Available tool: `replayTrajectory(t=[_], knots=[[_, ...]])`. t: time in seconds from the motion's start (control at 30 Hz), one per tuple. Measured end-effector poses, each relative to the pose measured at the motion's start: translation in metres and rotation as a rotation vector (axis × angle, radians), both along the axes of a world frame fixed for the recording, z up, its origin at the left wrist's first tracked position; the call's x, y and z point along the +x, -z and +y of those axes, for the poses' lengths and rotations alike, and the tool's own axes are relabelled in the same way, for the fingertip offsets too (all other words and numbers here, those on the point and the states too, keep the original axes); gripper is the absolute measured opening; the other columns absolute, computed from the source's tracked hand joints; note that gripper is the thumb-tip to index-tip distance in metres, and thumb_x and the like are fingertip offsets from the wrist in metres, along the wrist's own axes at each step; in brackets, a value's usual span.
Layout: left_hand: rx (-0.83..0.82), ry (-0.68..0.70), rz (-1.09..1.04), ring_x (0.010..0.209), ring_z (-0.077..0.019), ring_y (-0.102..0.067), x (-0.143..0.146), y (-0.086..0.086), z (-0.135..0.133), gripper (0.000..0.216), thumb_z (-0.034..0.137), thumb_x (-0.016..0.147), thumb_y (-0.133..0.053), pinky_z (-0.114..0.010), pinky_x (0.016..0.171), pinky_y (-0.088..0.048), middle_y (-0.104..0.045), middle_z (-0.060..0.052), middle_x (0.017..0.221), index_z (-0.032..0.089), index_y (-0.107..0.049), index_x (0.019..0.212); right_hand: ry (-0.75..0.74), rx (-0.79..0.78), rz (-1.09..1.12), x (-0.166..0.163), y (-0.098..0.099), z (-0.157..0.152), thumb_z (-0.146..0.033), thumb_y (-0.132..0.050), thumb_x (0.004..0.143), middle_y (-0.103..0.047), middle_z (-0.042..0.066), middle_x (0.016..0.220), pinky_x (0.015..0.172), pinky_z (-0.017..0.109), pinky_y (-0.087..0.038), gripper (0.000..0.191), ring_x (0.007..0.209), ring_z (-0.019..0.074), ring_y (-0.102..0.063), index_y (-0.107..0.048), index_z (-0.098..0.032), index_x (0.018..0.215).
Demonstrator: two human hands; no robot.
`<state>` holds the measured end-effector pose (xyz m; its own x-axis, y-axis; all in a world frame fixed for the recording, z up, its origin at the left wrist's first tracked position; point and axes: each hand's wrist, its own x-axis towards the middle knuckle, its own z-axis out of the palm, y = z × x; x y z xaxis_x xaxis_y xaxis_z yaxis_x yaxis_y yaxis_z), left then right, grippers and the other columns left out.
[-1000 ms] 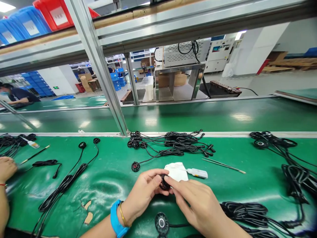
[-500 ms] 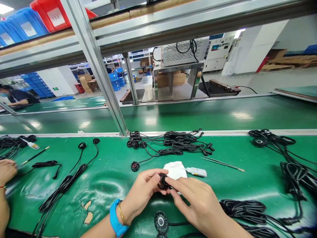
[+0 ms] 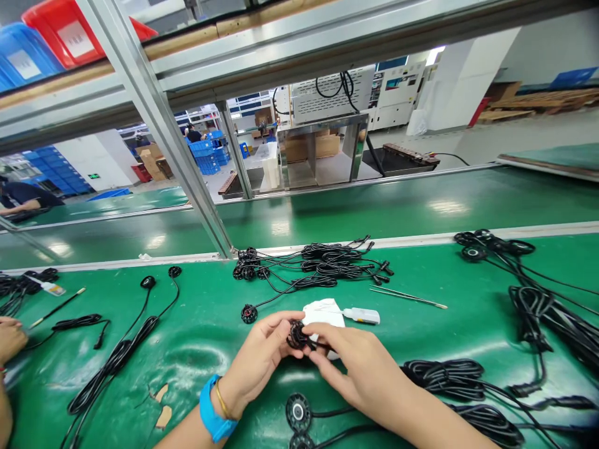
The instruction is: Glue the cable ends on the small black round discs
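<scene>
My left hand [image 3: 259, 355] and my right hand [image 3: 358, 365] meet over the green bench mat, both pinched on a small round black part [image 3: 296, 335] held between the fingertips. A white cloth [image 3: 322, 312] lies just behind the hands, with a small white glue tube [image 3: 362, 316] beside it. A black disc on a cable [image 3: 298, 412] lies under my wrists. A second round black part [image 3: 248, 313] with its cable rests left of the cloth.
A heap of black cables with round ends [image 3: 318, 267] lies behind the cloth. More cable bundles sit at the right [image 3: 538, 305] and lower right [image 3: 449, 377]. A thin metal rod [image 3: 407, 297] lies right of the tube. Another person's hand [image 3: 9, 340] rests at the left edge.
My hands stay together on the round black part and have turned it slightly between the fingers. The view has shifted a little left and down.
</scene>
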<state>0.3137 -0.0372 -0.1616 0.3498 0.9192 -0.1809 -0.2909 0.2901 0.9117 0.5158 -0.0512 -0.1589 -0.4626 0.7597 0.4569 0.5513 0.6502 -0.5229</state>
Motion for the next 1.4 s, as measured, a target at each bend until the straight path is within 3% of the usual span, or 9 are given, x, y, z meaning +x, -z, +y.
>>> replayTrajectory(t=[0.1, 0.3, 0.5, 0.77, 0.93, 1.1, 1.3, 1.4], knots=[[-0.037, -0.001, -0.107, 0.083, -0.0166, -0.070, 0.001, 0.002, 0.000, 0.031, 0.035, 0.093, -0.066, -0.027, 0.077, -0.056, -0.075, -0.011, 0.100, 0.016, -0.071, 0.117, 0.104, -0.090, 0.092, 0.003, 0.005, 0.001, -0.023, -0.050, 0.098, -0.071, -0.001, 0.083, 0.061, 0.025, -0.048, 0.015, 0.066, 0.0153, -0.068, -0.057, -0.024, 0.111], [-0.045, -0.011, -0.103, 0.097, -0.0196, -0.069, 0.003, 0.001, -0.002, 0.029, 0.033, 0.095, -0.063, -0.028, 0.082, -0.056, -0.074, -0.014, 0.114, 0.015, -0.071, 0.117, 0.182, 0.189, 0.109, 0.000, 0.004, -0.006, -0.021, -0.050, 0.101, -0.062, -0.002, 0.072, 0.059, 0.025, -0.036, 0.016, 0.055, 0.0122, -0.053, -0.062, -0.022, 0.091], [-0.009, 0.013, -0.086, 0.099, -0.0197, -0.067, 0.003, 0.000, -0.004, 0.027, 0.028, 0.096, -0.063, -0.029, 0.083, -0.055, -0.073, -0.013, 0.115, 0.016, -0.071, 0.118, 0.259, 0.292, 0.106, -0.004, -0.004, -0.011, -0.018, -0.051, 0.098, -0.055, -0.002, 0.064, 0.058, 0.027, -0.032, 0.022, 0.052, 0.0113, -0.048, -0.062, -0.019, 0.079], [0.015, 0.015, -0.047, 0.100, -0.0208, -0.067, 0.004, -0.002, -0.003, 0.026, 0.029, 0.094, -0.066, -0.030, 0.084, -0.055, -0.073, -0.014, 0.118, 0.017, -0.073, 0.115, 0.193, 0.020, 0.134, 0.000, -0.004, -0.008, -0.025, -0.049, 0.098, -0.051, -0.005, 0.058, 0.051, 0.025, -0.030, 0.028, 0.049, 0.0105, -0.048, -0.059, -0.022, 0.071], [0.024, 0.016, 0.075, 0.095, -0.0223, -0.071, 0.003, -0.002, -0.004, 0.030, 0.036, 0.095, -0.062, -0.031, 0.082, -0.056, -0.075, -0.014, 0.117, 0.018, -0.073, 0.117, 0.266, 0.095, 0.040, 0.000, -0.003, -0.007, -0.024, -0.048, 0.094, -0.054, -0.004, 0.055, 0.050, 0.025, -0.029, 0.028, 0.046, 0.0102, -0.049, -0.058, -0.021, 0.068], [0.155, -0.003, 0.311, 0.091, -0.0240, -0.071, 0.003, -0.005, -0.004, 0.032, 0.041, 0.092, -0.064, -0.034, 0.081, -0.058, -0.076, -0.013, 0.117, 0.019, -0.076, 0.114, 0.292, 0.085, -0.023, -0.001, -0.001, -0.007, -0.022, -0.051, 0.088, -0.058, -0.003, 0.055, 0.051, 0.025, -0.029, 0.022, 0.044, 0.0107, -0.051, -0.060, -0.021, 0.067], [0.313, 0.010, 0.514, 0.114, -0.0289, -0.066, 0.004, -0.014, -0.007, 0.028, 0.039, 0.092, -0.064, -0.032, 0.089, -0.056, -0.074, -0.010, 0.124, 0.024, -0.080, 0.109, 0.284, -0.054, -0.031, 0.000, 0.000, -0.009, -0.019, -0.056, 0.082, -0.061, -0.004, 0.055, 0.050, 0.025, -0.029, 0.021, 0.045, 0.0120, -0.055, -0.058, -0.022, 0.062], [0.255, 0.077, 0.469, 0.092, -0.0247, -0.072, 0.003, -0.012, -0.006, 0.031, 0.041, 0.093, -0.063, -0.032, 0.081, -0.058, -0.076, -0.011, 0.119, 0.023, -0.078, 0.114, 0.281, -0.125, -0.010, 0.001, -0.003, -0.007, -0.017, -0.058, 0.078, -0.060, -0.005, 0.052, 0.049, 0.024, -0.029, 0.019, 0.045, 0.0127, -0.055, -0.060, -0.024, 0.061]])
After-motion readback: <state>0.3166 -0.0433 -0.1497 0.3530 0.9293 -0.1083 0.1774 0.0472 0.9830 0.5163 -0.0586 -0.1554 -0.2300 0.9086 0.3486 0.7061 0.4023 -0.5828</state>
